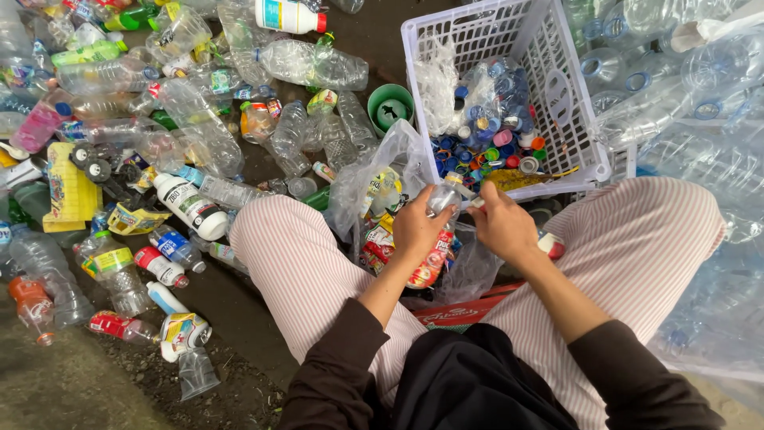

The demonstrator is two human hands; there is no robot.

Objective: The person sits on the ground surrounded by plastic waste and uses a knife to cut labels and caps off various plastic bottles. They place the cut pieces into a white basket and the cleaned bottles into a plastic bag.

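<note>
Fingers [419, 209] of your left hand [414, 229] wrap the clear plastic bottle [436, 231] over your lap, while your right hand [503, 227] pinches at its neck, beside the white crate [557, 72] of caps. Light, crushable, likely slick: grip it mid-body.

Even, soft daylight, bright without hard shadows. Mild glare on clear bottles [700, 151] right of the right hand [504, 227]. Sharp centre; wide-angle bending at the edges.
</note>
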